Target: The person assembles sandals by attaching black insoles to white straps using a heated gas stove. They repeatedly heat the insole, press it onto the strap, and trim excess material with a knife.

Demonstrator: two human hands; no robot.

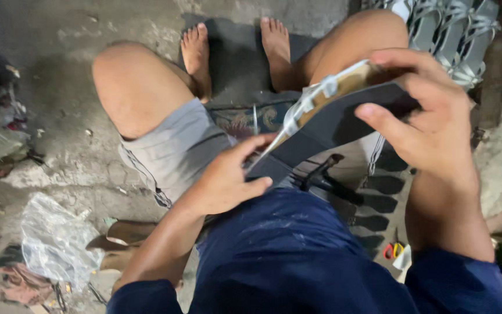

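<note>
- Sandal sole [344, 125]: dark flat piece with a tan upper face, held tilted above the lap, between the knees and chest, well clear of the floor [71, 75].
- White strap [306, 104]: runs along the upper edge of the sole, lying against the tan face.
- Left hand [228, 177]: at the lower, near end of the sole; thumb and fingers pressed together on that end, pinching it.
- Right hand [431, 116]: at the far, upper end; fingers curled over the edge, thumb beneath, clamping the sole from the opposite side.
- Step in hand, as judged: fitting or checking the strap on the sole while both hands steady the piece.
- Next move, as judged: calls for a firm hold at one end and a freed hand to press or pull the strap into place along the edge.
- Surroundings: row of dark cut soles [379, 203] on the floor by the right leg; red-handled scissors [393, 250] near them; finished strapped sandals [454, 35] stacked beyond the right knee; clear plastic bag [53, 241] lying at left.
</note>
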